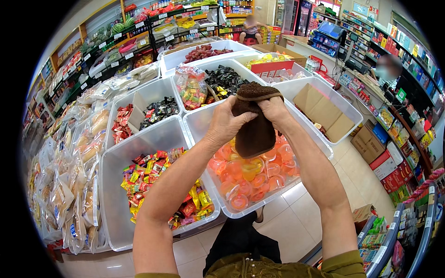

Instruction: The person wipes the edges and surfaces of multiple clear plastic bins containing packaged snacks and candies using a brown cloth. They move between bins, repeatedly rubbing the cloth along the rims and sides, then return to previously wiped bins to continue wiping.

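Observation:
Both hands hold a dark brown fabric article (255, 133), fleecy at its top and smooth on its lower flap, with a bound edge; it may be a mitt or a folded cloth. My left hand (227, 120) pinches its left side, thumb across the front. My right hand (274, 109) grips the upper right side, its fingertips hidden behind or inside the fabric. Beneath the article is a clear plastic bin (229, 213) of orange and yellow jelly cups (240, 187). To the left, another clear bin (113, 180) contains wrapped candies (149, 173).
Behind are bins with black-wrapped candies (226, 80) and red grapes (205, 54). Bagged bread (90, 187) is heaped at left. A bin with cardboard dividers (323, 107) stands at right. Shelving (386, 239) edges the lower right. One person sits at the back; another is behind the counter (306, 45).

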The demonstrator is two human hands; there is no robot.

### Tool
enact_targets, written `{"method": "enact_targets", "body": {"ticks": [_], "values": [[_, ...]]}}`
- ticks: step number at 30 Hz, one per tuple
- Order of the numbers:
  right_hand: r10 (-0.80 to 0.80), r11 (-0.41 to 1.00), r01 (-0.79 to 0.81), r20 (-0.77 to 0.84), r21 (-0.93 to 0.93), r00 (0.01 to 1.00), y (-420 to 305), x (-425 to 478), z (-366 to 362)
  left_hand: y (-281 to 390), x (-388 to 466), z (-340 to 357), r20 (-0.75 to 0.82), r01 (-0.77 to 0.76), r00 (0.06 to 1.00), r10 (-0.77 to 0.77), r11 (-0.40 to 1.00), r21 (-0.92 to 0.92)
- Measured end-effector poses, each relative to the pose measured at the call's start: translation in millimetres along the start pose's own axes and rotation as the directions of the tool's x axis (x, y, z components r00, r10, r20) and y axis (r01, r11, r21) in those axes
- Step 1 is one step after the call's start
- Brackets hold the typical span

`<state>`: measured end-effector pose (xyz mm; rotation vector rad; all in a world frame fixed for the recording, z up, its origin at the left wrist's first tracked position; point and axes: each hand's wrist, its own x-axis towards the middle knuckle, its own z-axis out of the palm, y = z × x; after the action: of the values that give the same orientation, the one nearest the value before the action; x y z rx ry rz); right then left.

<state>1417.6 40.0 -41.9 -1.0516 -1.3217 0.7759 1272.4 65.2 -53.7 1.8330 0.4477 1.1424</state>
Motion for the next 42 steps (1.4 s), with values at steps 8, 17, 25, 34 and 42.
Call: {"method": "enact_targets", "body": {"ticks": [8,17,25,34,42], "values": [[-0.106,0.994,0.106,-0.006,-0.025,0.994,15.0,6.3,-2.0,11.3,-3.2,0.9,-0.033,0.011,0.999,-0.007,0.992,0.126],[-0.101,0.974,0.078,-0.097,-0.211,0.990,21.6,8.8,-8.9,19.9,-4.5,9.0,-0.069,-0.040,0.995,0.065,0.947,0.320],[-0.033,0.961,-0.005,-0.135,-0.278,0.990,30.9,12.5,-6.1,6.8,-4.3,3.7,-0.105,-0.057,0.983,0.150,0.796,0.603],[-0.108,0.908,0.052,-0.113,-0.416,0.988,56.8,25.2,-6.9,-6.8,-1.2,0.6,-0.106,-0.072,0.975,0.197,0.726,0.684],[-0.115,0.933,0.061,-0.133,-0.354,0.984,31.4,14.6,-2.9,2.6,-2.9,1.2,-0.103,-0.076,0.978,0.184,0.761,0.645]]}}
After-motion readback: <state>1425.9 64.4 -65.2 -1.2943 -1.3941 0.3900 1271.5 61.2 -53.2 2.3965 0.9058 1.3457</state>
